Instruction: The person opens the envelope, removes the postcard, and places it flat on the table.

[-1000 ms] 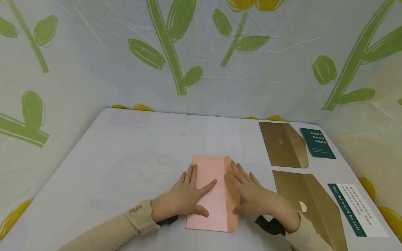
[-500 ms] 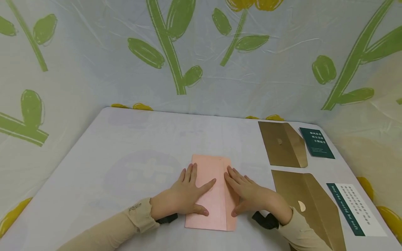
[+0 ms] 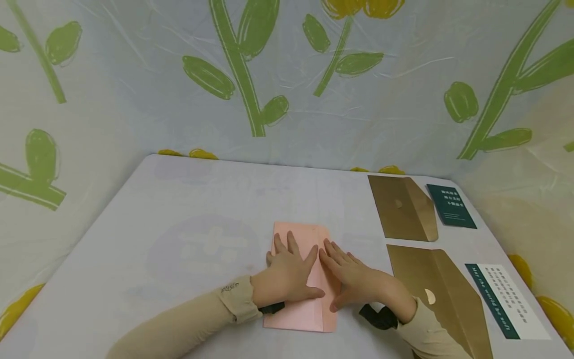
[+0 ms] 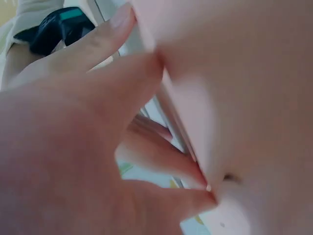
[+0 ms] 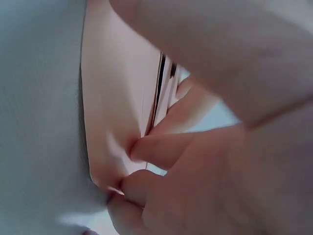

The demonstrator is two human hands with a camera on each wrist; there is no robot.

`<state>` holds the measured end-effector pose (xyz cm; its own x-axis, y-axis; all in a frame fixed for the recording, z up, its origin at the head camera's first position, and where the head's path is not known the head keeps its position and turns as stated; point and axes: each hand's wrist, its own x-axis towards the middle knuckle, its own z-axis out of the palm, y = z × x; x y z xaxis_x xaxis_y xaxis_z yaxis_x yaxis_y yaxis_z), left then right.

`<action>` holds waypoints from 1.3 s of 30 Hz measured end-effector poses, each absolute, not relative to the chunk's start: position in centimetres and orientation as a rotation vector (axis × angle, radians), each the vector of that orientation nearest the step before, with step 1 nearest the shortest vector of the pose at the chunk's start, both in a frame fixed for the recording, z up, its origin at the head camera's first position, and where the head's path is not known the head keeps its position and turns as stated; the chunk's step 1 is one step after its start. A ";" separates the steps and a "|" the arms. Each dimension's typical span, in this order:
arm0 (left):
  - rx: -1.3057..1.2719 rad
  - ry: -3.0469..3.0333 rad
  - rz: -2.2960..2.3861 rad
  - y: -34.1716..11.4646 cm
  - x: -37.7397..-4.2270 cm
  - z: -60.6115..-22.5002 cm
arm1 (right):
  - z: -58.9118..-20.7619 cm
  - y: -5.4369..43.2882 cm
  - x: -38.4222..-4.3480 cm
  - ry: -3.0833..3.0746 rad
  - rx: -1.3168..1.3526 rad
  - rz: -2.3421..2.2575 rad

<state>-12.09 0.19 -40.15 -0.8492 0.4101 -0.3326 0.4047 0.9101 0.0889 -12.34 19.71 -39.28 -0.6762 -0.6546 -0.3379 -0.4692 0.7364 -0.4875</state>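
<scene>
A pink envelope (image 3: 300, 318) lies on the table, its long side toward me, with a narrow flap (image 3: 329, 320) along the right side. My left hand (image 3: 289, 276) rests spread over its body, thumb and forefinger reaching toward the fold line. The right hand (image 3: 365, 284) is on the flap, fingers extended, its fingertips near the fold and its thumb lower down the flap. In the right wrist view, several fingertips press on the pink paper (image 5: 112, 93). The left wrist view has the left hand (image 4: 73, 127) close up, fingertips touching the pink surface.
At the right lie two gold-brown envelopes, one farther back (image 3: 394, 219) and one nearer (image 3: 441, 269). Beside them are a dark green card (image 3: 450, 207) and a white card with a green strip (image 3: 511, 299). A flower-patterned curtain (image 3: 157, 75) hangs behind the table.
My left hand has moved right across the pink envelope, toward the fold. Earlier, the right hand slid slightly toward me along the flap; since then it has hardly moved.
</scene>
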 end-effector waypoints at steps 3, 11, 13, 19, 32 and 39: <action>0.590 2.756 0.022 0.6 -11.9 -40.4 | -39.2 19.7 -12.4 2.404 -0.852 -0.521; 0.580 2.798 -0.069 1.1 -11.7 -40.8 | -39.3 19.5 -12.2 2.393 -0.836 -0.550; 0.585 2.801 -0.104 1.2 -11.7 -40.8 | -39.3 19.4 -12.1 2.395 -0.834 -0.551; 0.594 2.816 -0.192 1.3 -11.7 -40.9 | -39.3 19.3 -12.0 2.404 -0.820 -0.540; 0.581 2.849 -0.099 1.3 -11.8 -41.2 | -39.6 19.3 -12.1 2.421 -0.825 -0.522; 0.560 2.818 0.136 1.0 -11.9 -40.9 | -39.9 19.4 -12.2 2.430 -0.825 -0.487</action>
